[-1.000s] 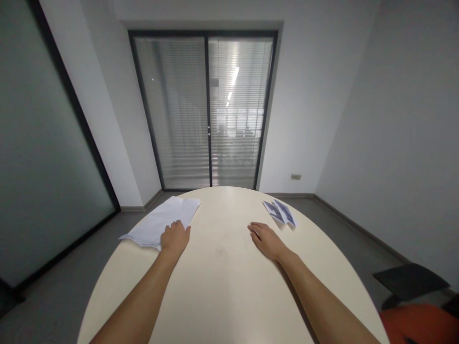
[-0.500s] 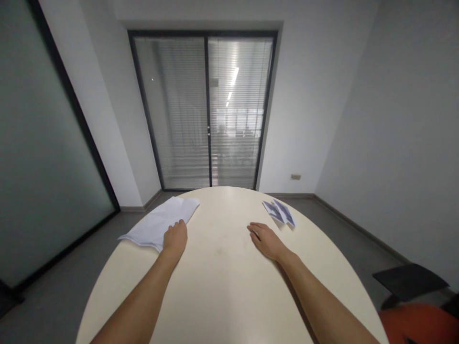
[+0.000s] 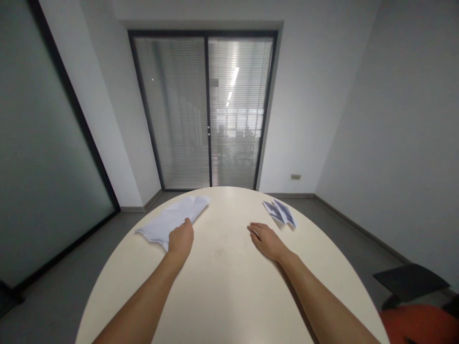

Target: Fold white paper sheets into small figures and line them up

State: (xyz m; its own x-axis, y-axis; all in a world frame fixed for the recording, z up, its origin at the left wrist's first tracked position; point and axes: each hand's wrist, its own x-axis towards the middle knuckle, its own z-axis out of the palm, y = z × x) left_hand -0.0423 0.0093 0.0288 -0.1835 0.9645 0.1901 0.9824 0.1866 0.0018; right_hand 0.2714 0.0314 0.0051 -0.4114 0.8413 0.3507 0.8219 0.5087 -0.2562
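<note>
Left hand (image 3: 181, 239) seemingly grips one white paper (image 3: 172, 220); right hand (image 3: 265, 239) flat, fingers spread, near two folded papers (image 3: 280, 212).

Left hand (image 3: 181, 240): bare, no ring, no glove.
Right hand (image 3: 264, 240): bare, no ring, no glove.
Wrists: no watch, no band.
Forearms: bare, uncovered down to the picture's lower edge.
Sleeves: out of view.
Marks: no tattoo or plaster seen.
</note>
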